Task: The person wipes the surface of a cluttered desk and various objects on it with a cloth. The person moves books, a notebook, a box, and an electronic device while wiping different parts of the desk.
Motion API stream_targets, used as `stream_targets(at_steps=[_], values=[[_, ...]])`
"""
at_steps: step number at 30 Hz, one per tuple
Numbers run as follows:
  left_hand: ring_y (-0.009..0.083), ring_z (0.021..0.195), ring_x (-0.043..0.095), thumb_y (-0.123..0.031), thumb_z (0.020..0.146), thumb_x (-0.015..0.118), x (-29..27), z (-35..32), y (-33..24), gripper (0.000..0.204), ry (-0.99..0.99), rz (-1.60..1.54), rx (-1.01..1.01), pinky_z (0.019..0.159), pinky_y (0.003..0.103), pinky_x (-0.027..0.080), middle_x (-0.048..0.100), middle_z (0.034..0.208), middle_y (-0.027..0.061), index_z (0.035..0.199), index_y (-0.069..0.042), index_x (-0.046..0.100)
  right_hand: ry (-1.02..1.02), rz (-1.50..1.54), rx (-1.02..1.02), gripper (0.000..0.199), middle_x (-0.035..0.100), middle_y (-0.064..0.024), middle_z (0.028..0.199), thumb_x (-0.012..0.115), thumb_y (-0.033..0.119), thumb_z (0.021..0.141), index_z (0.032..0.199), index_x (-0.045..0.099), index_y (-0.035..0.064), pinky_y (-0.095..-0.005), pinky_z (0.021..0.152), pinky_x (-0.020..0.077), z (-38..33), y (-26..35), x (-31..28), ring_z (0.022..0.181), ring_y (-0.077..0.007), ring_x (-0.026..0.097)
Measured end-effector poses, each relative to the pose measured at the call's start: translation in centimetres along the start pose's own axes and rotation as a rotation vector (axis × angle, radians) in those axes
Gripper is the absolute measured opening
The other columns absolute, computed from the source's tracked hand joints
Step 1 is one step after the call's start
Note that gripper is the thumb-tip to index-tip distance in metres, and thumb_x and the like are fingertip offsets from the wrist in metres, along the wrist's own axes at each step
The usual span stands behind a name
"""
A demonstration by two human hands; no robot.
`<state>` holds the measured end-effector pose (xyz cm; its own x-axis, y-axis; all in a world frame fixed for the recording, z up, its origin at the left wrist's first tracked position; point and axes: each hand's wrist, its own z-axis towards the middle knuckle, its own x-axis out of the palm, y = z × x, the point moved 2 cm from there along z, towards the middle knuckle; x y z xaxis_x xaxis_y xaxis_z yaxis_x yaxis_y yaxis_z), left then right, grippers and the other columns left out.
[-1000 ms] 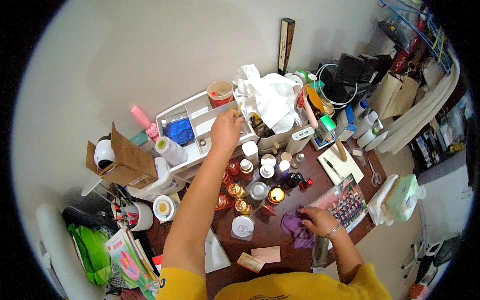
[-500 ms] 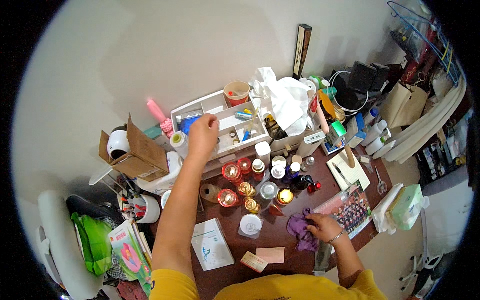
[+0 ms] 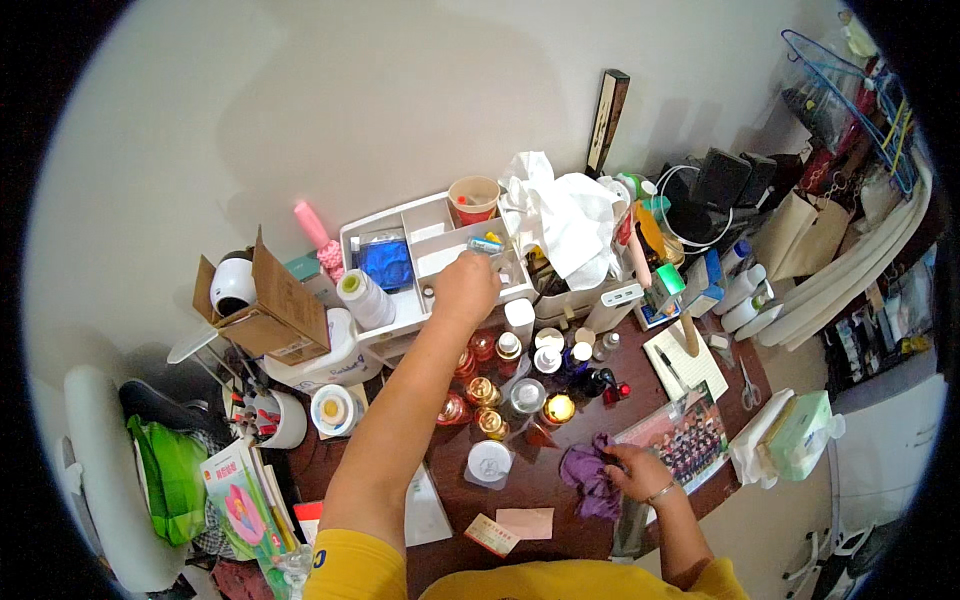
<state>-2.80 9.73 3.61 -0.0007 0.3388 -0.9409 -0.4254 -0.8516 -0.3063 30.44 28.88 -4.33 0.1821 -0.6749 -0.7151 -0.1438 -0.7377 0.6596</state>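
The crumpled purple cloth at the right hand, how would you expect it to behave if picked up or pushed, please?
The purple cloth would probably hang floppy, since it lies in loose folds. It is likely light, as it looks thin. Pushed by the bare right hand at its edge, it would likely bunch, already being crumpled, not roll.

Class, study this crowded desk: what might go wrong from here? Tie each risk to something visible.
The left forearm slants close past the clustered bottles; lowering it might tip one.
The paper cup stands in the white organizer just beyond the left hand, so reaching farther could knock it.
The right hand touches the purple cloth close to the group photo; a push might crease the photo.
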Motion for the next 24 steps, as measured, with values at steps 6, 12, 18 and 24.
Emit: stream_targets(at_steps=[6, 12, 18, 24], values=[[0.0351, 0.076, 0.062, -0.021, 0.078, 0.057, 0.1, -0.5, 0.4, 0.025, -0.015, -0.113, -0.027, 0.069, 0.045, 0.049, 0.064, 0.085, 0.0158, 0.094, -0.003, 0.063, -0.142, 0.044, -0.033, 0.027, 0.061, -0.0189, 0.099, 0.058, 0.016, 0.081, 0.104, 0.06, 0.003, -0.0381, 0.079, 0.0476, 2.4, 2.8, -2.8, 0.09, -0.0339, 0.06], [0.0335, 0.079, 0.062, -0.013, 0.079, 0.057, -1.1, -2.4, 0.8, 0.023, -0.204, -0.462, 0.042, 0.069, 0.042, 0.049, 0.065, 0.09, 0.0133, 0.101, -0.006, 0.059, -0.398, 0.215, -0.282, 0.027, 0.061, -0.0123, 0.086, 0.061, 0.009, 0.08, 0.107, 0.058, 0.0037, -0.0286, 0.068, 0.0484, 9.1, 9.5, -8.0, 0.075, -0.0193, 0.061], [0.0311, 0.087, 0.06, -0.008, 0.08, 0.055, -3.3, -4.1, -0.8, 0.016, -0.306, -0.49, 0.425, 0.073, 0.039, 0.049, 0.062, 0.095, 0.0115, 0.095, -0.006, 0.059, -0.368, 0.737, -0.272, 0.029, 0.062, -0.0037, 0.082, 0.06, 0.013, 0.085, 0.111, 0.056, 0.0011, -0.0214, 0.06, 0.0468, 19.3, 13.9, -9.1, 0.067, -0.0076, 0.057], [0.0223, 0.08, 0.061, -0.005, 0.077, 0.062, -4.6, -4.4, 0.7, 0.035, -0.353, -0.587, 0.327, 0.067, 0.03, 0.049, 0.059, 0.103, 0.0131, 0.111, -0.004, 0.055, -0.449, 0.79, -0.304, 0.02, 0.061, -0.0024, 0.071, 0.059, 0.018, 0.086, 0.092, 0.063, -0.0008, -0.022, 0.053, 0.0461, 22.6, 17.2, -9.5, 0.059, -0.0073, 0.055]])
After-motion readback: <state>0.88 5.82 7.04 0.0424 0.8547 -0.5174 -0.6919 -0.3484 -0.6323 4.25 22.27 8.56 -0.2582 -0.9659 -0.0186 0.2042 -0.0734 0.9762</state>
